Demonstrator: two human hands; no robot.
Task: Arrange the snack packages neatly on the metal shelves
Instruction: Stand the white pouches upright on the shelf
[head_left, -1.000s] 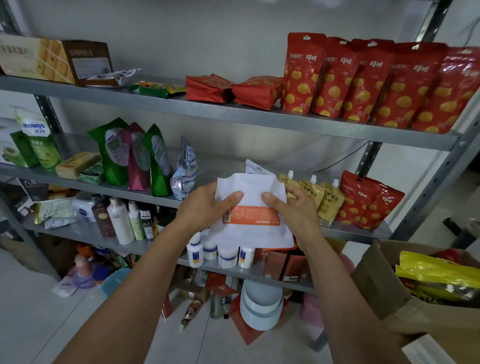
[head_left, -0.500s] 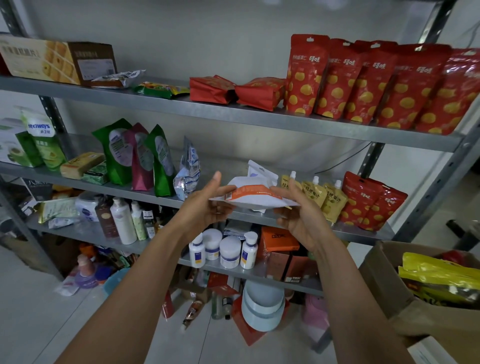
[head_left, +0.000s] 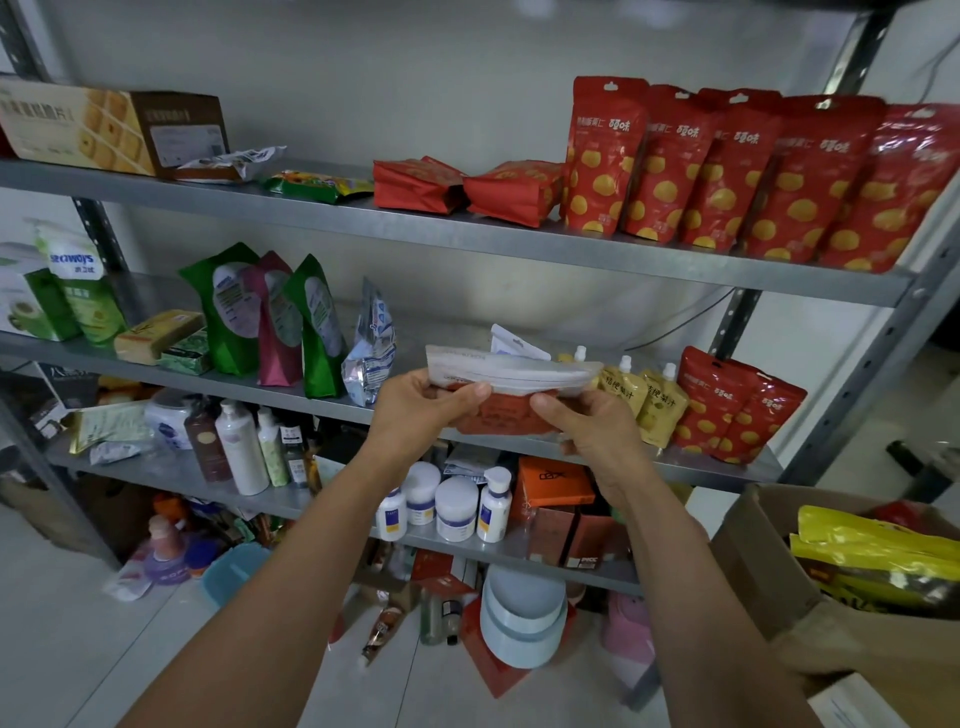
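Where the pouch is: white-and-orange snack pouch (head_left: 514, 374) tipped nearly flat, in the air just in front of the middle shelf (head_left: 691, 470), resting on no shelf.
Left hand (head_left: 415, 410): grips the pouch's left end, thumb on top, fingers curled beneath.
Right hand (head_left: 592, 431): grips the right end, thumb on the orange face, fingers curled underneath.
Middle shelf, behind the pouch: one white pouch (head_left: 514, 343), partly hidden.
Middle shelf, right: three yellow spouted pouches (head_left: 644, 400) upright, then two red dotted bags (head_left: 727, 405) leaning.
Middle shelf, left: silver foil bag (head_left: 371, 358) upright; green and magenta stand-up pouches (head_left: 260, 312) in a tight group.
Top shelf (head_left: 467, 239): five red bags with yellow dots (head_left: 727, 171) standing in an overlapping row at right; two red packets (head_left: 467, 187) lying flat beside them; long biscuit carton (head_left: 104, 124) at far left.
Lower shelf (head_left: 156, 473): bottles, white jars (head_left: 447, 504), an orange box (head_left: 556, 480).
Cardboard box (head_left: 753, 561), lower right, flaps open: holds yellow packets (head_left: 872, 551); deeper contents too dark to tell.
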